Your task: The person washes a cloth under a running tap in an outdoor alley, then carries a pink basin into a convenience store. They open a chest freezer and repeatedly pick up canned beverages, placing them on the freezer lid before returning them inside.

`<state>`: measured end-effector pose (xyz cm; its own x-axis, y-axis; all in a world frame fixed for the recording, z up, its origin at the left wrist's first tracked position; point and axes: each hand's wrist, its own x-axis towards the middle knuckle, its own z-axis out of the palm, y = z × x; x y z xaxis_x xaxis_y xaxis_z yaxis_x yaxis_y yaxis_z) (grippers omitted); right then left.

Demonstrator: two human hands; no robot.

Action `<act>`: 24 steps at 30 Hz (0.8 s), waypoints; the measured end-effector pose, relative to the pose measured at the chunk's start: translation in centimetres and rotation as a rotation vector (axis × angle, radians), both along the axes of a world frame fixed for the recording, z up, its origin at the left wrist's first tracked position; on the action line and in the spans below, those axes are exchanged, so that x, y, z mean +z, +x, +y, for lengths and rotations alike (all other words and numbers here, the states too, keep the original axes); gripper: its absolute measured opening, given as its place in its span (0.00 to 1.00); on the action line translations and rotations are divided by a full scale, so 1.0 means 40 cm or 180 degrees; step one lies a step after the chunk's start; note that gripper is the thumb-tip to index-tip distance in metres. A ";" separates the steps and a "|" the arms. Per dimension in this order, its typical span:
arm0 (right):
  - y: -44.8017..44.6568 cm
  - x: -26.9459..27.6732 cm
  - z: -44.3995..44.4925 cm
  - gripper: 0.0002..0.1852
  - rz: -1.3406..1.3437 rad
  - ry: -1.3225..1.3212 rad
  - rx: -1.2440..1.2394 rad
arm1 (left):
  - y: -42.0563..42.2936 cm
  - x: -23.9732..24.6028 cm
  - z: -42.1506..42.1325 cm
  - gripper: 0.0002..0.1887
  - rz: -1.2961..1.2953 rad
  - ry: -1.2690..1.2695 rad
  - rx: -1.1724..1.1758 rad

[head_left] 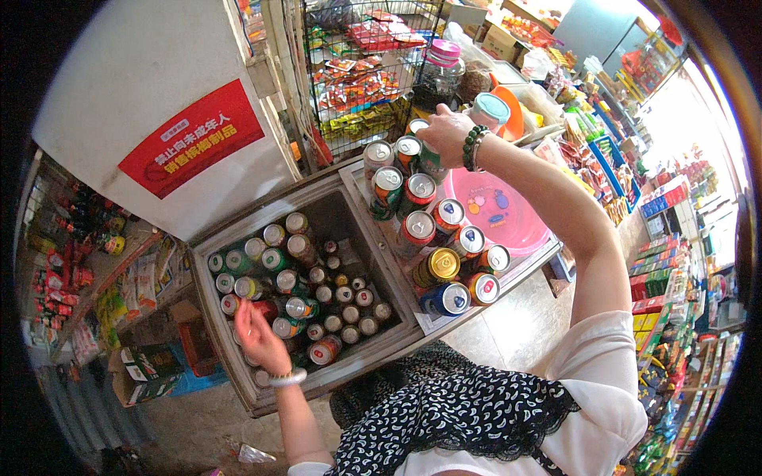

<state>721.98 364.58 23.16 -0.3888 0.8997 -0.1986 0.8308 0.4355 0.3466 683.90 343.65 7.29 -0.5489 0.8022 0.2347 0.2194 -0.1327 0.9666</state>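
Observation:
My right hand (446,135), with a green bead bracelet at the wrist, has its fingers round the top of a green can (433,162) at the back of a group of drink cans. Those cans stand upright on the cover of a chest cooler (381,232); a gold-topped can (443,263) and a blue can (448,298) are at the near end. My left hand (256,333) hovers over the cooler's open half, palm turned inward and fingers extended, apparently holding nothing. Below it, many cans stand upright, among them a red-and-white can (324,351).
A pink plastic basin (497,208) sits right of the cans. Behind them stand a wire rack (363,77) of snack packets and a jar with a pink lid (442,71). Shelves of goods line the right side. An open carton (143,372) lies left of the cooler.

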 end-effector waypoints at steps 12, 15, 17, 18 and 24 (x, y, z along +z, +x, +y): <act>0.032 -0.209 -0.004 0.18 0.0142 -0.0364 -0.0087 | 0.277 -0.029 0.299 0.20 -0.0044 -0.0538 -0.1375; 0.032 -0.225 -0.019 0.20 0.0083 -0.0385 -0.0068 | 0.222 -0.036 0.279 0.22 0.0075 -0.0530 -0.1379; 0.033 -0.197 -0.044 0.29 0.0408 -0.0506 -0.0201 | 0.141 -0.038 0.268 0.22 0.0102 -0.0658 -0.1200; 0.031 -0.172 -0.064 0.33 0.0604 -0.0393 -0.0236 | 0.093 -0.043 0.265 0.22 0.0110 -0.0595 -0.0975; -0.093 -0.007 -0.344 0.18 0.3021 0.0809 -0.0341 | -0.334 -0.093 0.152 0.20 0.1019 -0.0832 0.0179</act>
